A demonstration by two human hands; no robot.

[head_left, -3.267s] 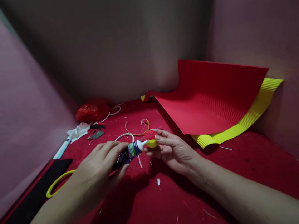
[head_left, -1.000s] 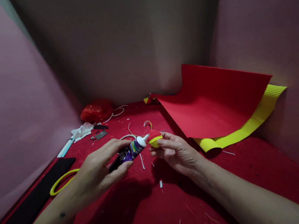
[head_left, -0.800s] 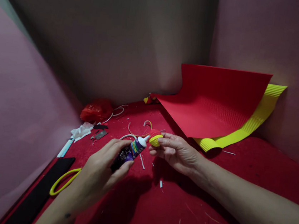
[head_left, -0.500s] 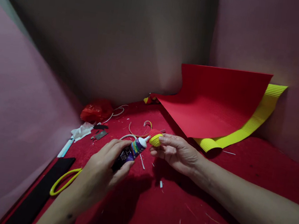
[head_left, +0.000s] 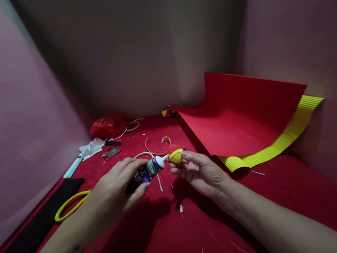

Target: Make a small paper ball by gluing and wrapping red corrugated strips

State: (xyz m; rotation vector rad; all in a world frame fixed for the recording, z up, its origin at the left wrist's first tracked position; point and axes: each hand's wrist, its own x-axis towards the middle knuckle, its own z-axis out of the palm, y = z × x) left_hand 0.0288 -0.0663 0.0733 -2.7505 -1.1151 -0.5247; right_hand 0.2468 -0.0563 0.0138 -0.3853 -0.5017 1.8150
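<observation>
the left hand (head_left: 116, 185) is closed around a dark tube (head_left: 144, 174) with a printed label, thumb below and fingers over the top, its lower end hidden in the palm. the tube is tilted, with its white nozzle (head_left: 164, 157) pointing up and to the right. the right hand (head_left: 202, 173) pinches a small, ridged red-and-yellow piece (head_left: 175, 155) at its right side between the fingertips, yellow part toward the viewer and red part behind. so the piece sits between the two hands, just beyond the nozzle tip and above the middle of the red surface (head_left: 213, 237); whether tip and piece touch, i cannot tell.

beyond the right hand, toward the back right corner of the red surface, a large red sheet (head_left: 242, 118) curves upward, partly over a yellow corrugated sheet (head_left: 287, 134). a red plastic bag (head_left: 108, 124) sits in the back left corner, with a crumpled white tissue (head_left: 91, 149) in front of it, near the left edge. further forward along that edge lie a light blue object (head_left: 73, 167) and a long black strip (head_left: 44, 214). a yellow loop (head_left: 58, 214) is partly hidden by the left forearm. thin white strips (head_left: 160, 183) lie near the tube, and a white scrap (head_left: 181, 208) in front of the right hand.
</observation>
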